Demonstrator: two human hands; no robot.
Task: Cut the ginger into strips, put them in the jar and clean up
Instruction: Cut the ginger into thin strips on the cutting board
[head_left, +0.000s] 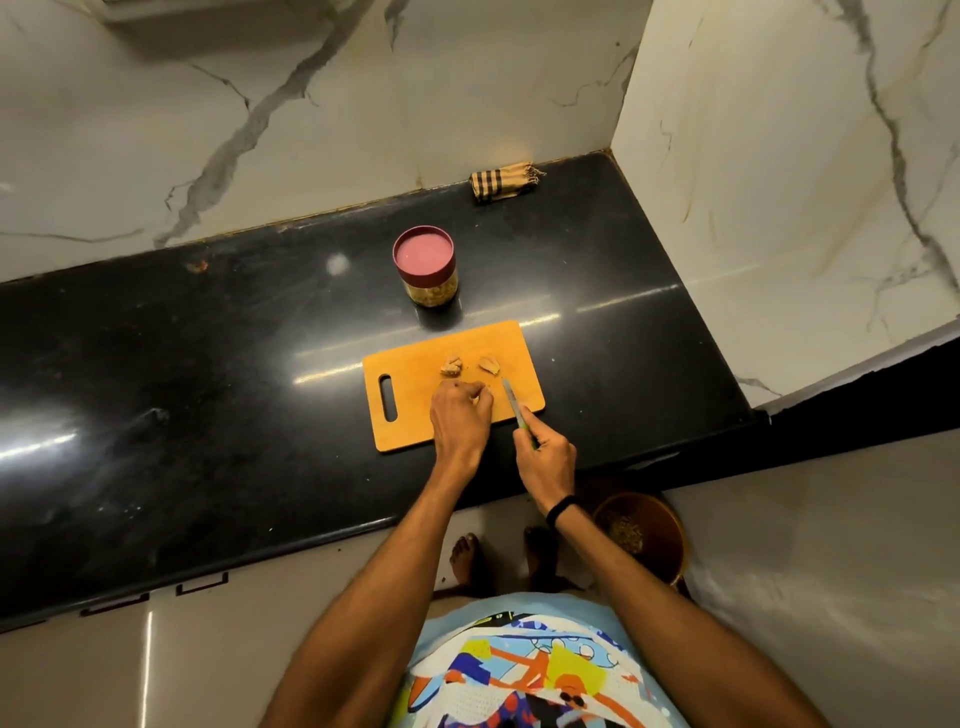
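Orange-brown wood made up the cutting board (405, 379), and we placed everything else by it. It lay on the black counter (208, 364) with its long axis running left to right, the right end swung a little away from us and the handle slot at the left end.

We saw the ginger (451, 366) on the far half of the board. One pale lump sat near the middle and a second piece (490, 364) just to its right, the two apart. They were too small for us to tell which way they pointed.

Our left hand (461, 415) rested on the board's near half. Its fingers (480, 391) were curled tight together, pinning a small pale bit of ginger that they mostly hid.

Our right hand (545, 457) hung over the board's near right corner with its fingers wrapped round the green handle of the knife (511, 397). The forefinger lay along the back of the blade. The blade's long axis ran away from us, leaning slightly left. Its tip pointed toward the second piece and stopped just short of it.

Just beyond the board's far edge stood the jar (434, 291), upright, its pink lid (423, 253) on and yellowish contents showing through the glass. Well beyond the far right corner a checked cloth (501, 181) lay against the wall. Nearer than the board and to its right, a brown bucket (660, 525) sat on the floor.
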